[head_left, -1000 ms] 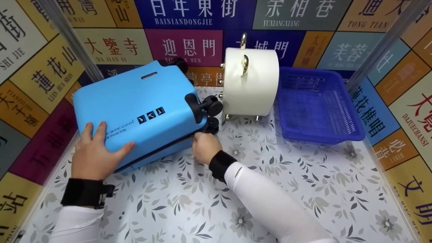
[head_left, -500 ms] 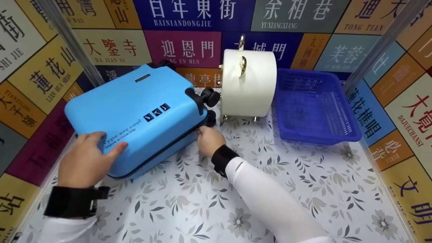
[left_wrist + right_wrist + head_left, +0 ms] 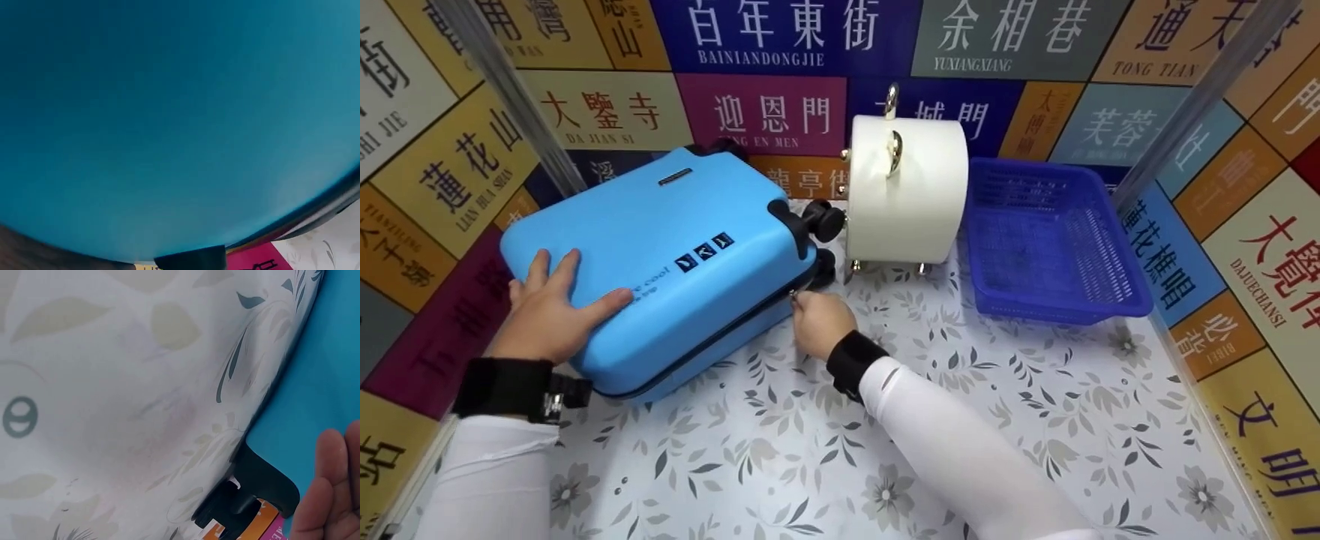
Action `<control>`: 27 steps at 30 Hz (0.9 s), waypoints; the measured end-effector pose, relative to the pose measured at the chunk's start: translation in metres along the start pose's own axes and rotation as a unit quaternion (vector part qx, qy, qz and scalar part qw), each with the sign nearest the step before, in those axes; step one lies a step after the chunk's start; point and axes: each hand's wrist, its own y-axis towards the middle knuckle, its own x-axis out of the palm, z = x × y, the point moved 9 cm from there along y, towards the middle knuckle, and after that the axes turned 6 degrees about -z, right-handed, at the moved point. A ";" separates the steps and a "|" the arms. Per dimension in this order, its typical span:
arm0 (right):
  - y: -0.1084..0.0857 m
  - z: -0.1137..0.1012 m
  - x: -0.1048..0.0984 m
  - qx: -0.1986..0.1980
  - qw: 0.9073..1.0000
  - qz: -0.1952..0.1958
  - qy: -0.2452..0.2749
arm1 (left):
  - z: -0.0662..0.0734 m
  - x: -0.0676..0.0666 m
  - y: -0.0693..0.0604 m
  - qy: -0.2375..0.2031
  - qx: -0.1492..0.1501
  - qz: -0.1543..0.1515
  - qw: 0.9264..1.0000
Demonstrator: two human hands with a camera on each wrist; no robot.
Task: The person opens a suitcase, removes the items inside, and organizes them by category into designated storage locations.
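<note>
A blue suitcase lies on its side, its black wheels facing right and a dark zipper line running round its edge. My left hand rests on the near left part of its upper face, fingers spread. At the zipper by the near wheels, my right hand pinches a small metal zipper pull. The suitcase shell fills most of the left wrist view. In the right wrist view, curled fingers are beside the blue shell and a black wheel mount.
Right of the wheels stands a cream drum-shaped case with gold handles and feet. Beside it sits a blue plastic basket. A leaf-patterned surface lies below, with walls of coloured sign panels around it.
The suitcase has shifted a little left and towards me. My left hand moved back off its face, then forward onto it again. My right hand stays by the zipper near the wheels.
</note>
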 end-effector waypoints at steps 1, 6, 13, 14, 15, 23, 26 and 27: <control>0.000 0.000 0.000 -0.002 1.000 -0.002 -0.001 | 0.000 -0.001 0.001 0.002 -0.003 0.000 1.000; 0.000 -0.001 -0.001 -0.009 1.000 -0.002 -0.006 | 0.003 -0.001 0.004 0.018 -0.010 0.000 1.000; -0.001 0.000 -0.001 -0.014 1.000 -0.005 -0.020 | 0.004 0.002 0.001 0.025 -0.017 0.015 0.999; -0.001 0.000 0.000 -0.013 1.000 -0.008 -0.019 | 0.004 0.002 0.001 0.022 -0.017 0.016 0.999; -0.001 0.000 0.000 -0.014 1.000 -0.010 -0.019 | 0.003 0.003 0.000 0.019 -0.017 0.017 1.000; 0.001 0.001 0.001 -0.024 0.999 -0.015 -0.015 | 0.006 0.009 -0.005 -0.010 -0.019 0.027 0.999; 0.002 0.002 0.001 -0.031 0.999 -0.015 -0.008 | 0.008 0.009 -0.006 -0.017 -0.021 0.033 0.999; 0.003 0.002 0.000 -0.033 0.999 -0.015 -0.006 | 0.008 0.009 -0.006 -0.018 -0.022 0.034 0.999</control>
